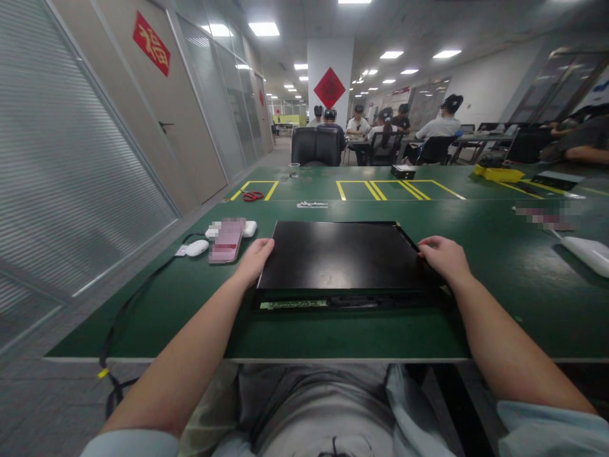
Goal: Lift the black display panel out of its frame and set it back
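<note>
Nearest the camera are your own grey-white clothing [328,416] and a pale blue sleeve [547,422], close under the near edge of the green table [347,339]; past them, between your two hands, is the black panel [333,254], lying over a dark frame whose green circuit strip [294,304] shows just beyond the panel's near edge. Your left hand [257,259] grasps the panel's left edge, the thumb along the border and the other fingers mostly hidden; your right hand [446,259] has its fingers bent against the right edge, though I cannot tell whether they pinch the panel or the frame. If you lift one side harder than the other, the panel could twist, and a thin sheet like that may crack; if the right fingers have only the frame, the panel could slip; if its near edge drops, it could scrape the bare circuit strip, and any lead underneath, which I cannot see, could be strained. To your left, the black strap [134,299] hangs over the table edge close by your forearm; a wide elbow could snag it and drag the white plug [196,248] against the pink phone [226,241].
</note>
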`<state>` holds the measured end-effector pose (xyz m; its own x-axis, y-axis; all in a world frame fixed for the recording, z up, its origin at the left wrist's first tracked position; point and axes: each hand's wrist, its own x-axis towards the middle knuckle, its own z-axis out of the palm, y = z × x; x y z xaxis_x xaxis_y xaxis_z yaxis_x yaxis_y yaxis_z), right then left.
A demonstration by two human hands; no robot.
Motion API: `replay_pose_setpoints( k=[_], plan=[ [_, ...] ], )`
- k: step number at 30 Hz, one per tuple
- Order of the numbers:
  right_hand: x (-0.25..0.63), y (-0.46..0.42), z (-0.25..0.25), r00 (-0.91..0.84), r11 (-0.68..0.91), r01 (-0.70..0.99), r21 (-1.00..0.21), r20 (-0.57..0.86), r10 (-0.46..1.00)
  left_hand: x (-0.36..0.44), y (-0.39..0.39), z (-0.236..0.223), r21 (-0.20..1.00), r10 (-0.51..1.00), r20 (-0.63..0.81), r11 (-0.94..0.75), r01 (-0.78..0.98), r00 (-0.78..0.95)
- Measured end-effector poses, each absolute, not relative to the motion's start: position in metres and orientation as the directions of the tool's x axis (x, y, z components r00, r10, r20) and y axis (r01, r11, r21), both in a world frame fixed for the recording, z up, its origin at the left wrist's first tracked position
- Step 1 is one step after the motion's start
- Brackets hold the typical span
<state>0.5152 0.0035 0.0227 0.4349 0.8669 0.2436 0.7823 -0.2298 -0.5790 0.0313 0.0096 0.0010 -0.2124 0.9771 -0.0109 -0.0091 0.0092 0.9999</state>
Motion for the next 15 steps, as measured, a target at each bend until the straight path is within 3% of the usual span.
replay_pose_setpoints(
  k=[7,15],
  plan=[
    [0.5215,0.0082,0.0165,0.361,-0.24,0.878,-0.414,0.243,0.9,0.0297,0.0061,0.0034,1.0,0.985,-0.001,0.004,0.014,-0.173],
    [0.5196,0.0073,0.0178,0.373,-0.251,0.875,-0.414,0.246,0.895,0.0298,0.002,0.0092,0.999,0.99,-0.021,0.025,0.03,-0.142]
  ],
)
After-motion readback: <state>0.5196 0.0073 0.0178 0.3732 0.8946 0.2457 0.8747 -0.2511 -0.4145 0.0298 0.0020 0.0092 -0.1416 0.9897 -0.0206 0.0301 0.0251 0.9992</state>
